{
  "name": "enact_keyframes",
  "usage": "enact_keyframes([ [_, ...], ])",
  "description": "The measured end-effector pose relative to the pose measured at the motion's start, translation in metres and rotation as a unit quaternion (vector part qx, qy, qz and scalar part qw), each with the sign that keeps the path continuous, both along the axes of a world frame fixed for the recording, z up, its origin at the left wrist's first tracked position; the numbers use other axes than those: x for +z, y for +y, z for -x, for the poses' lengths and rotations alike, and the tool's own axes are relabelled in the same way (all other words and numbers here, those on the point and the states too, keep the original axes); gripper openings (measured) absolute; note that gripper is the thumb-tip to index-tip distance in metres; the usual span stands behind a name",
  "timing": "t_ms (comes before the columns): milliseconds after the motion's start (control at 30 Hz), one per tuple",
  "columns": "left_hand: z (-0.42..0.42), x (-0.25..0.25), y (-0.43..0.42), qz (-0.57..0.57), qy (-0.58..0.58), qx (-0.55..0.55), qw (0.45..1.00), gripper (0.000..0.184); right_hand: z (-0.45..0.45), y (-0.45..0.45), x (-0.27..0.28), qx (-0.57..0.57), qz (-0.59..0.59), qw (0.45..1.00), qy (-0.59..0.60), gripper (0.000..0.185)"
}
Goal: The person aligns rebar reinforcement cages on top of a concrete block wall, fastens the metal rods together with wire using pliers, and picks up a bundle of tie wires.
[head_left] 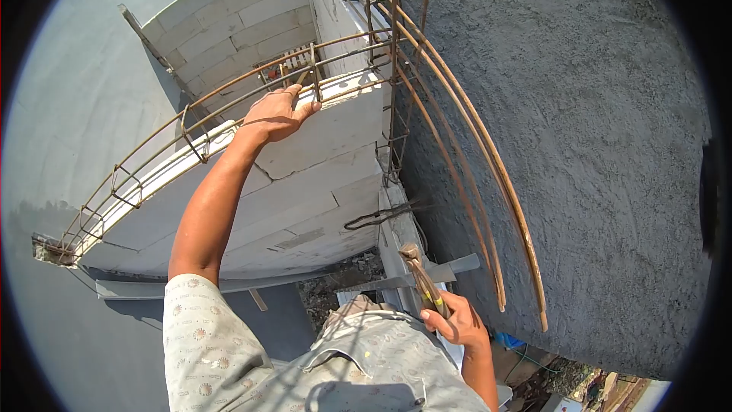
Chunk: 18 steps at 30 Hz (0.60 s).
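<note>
My left hand (276,114) lies over the top of the white block wall (320,141), with its fingers curled over the lower bars of a rebar cage (187,133) and its thumb on the near side. How tightly it grips is hidden by the back of the hand. Low in front of my body, my right hand (460,322) is wrapped around the handles of a pair of pincers (425,278). Their rusty head points up and away from me, apart from the cage.
Upright rebar (394,38) stands at the wall corner. Several long bars (488,145) curve down beside the rough grey wall (602,168) on my right. A bent wire loop (374,219) sticks out near the corner. Boards (450,268) and rubble (335,282) lie below.
</note>
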State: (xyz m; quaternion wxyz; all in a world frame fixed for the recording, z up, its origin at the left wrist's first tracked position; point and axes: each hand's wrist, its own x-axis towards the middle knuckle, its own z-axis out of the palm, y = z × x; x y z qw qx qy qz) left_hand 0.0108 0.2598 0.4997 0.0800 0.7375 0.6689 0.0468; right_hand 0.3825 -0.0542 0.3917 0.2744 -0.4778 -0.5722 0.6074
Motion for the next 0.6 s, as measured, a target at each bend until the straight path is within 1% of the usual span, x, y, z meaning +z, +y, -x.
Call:
enact_keyframes([
  [33,0.0,0.0,0.001,0.001,0.0,-0.001,1.0,0.078,0.028,0.017,0.012,-0.055,-0.047,0.997,0.025,0.036],
  [100,0.001,0.0,0.001,0.002,0.0,-0.004,1.0,0.077,0.077,0.053,0.002,-0.151,0.016,0.982,0.113,0.029],
  [167,0.001,0.001,0.001,0.002,0.001,-0.005,1.0,0.077,0.099,0.098,-0.02,-0.163,-0.01,0.984,0.066,0.023],
  [233,-0.001,0.008,0.0,0.017,-0.011,-0.011,1.0,0.077,0.121,0.137,-0.038,-0.179,-0.152,0.97,0.056,0.028],
  [267,-0.001,0.009,-0.001,0.026,-0.018,-0.008,0.999,0.077,0.132,0.149,-0.02,-0.193,-0.211,0.957,0.054,0.028],
  [333,0.005,-0.001,0.004,-0.002,-0.01,-0.027,1.0,0.081,0.161,0.17,0.006,-0.256,-0.268,0.915,0.159,0.019],
  [400,0.008,-0.004,0.003,-0.013,-0.014,-0.026,0.999,0.079,0.183,0.196,0.003,-0.274,-0.327,0.88,0.207,0.022],
  [467,0.01,-0.005,0.004,-0.012,-0.005,-0.031,0.999,0.074,0.196,0.232,-0.036,-0.255,-0.272,0.897,0.237,0.024],
  [500,0.013,-0.012,0.006,-0.042,-0.01,-0.044,0.998,0.075,0.188,0.254,-0.052,-0.204,-0.234,0.948,0.078,0.025],
  [533,0.013,-0.008,0.005,-0.021,-0.019,-0.041,0.999,0.077,0.187,0.27,-0.06,-0.148,-0.196,0.965,-0.086,0.027],
  [567,0.015,-0.01,0.006,-0.026,-0.028,-0.038,0.999,0.08,0.193,0.258,-0.046,-0.21,-0.264,0.941,-0.039,0.028],
  [600,0.021,-0.021,0.012,-0.064,-0.034,-0.059,0.996,0.081,0.196,0.258,-0.054,-0.258,-0.282,0.924,-0.011,0.027],
])
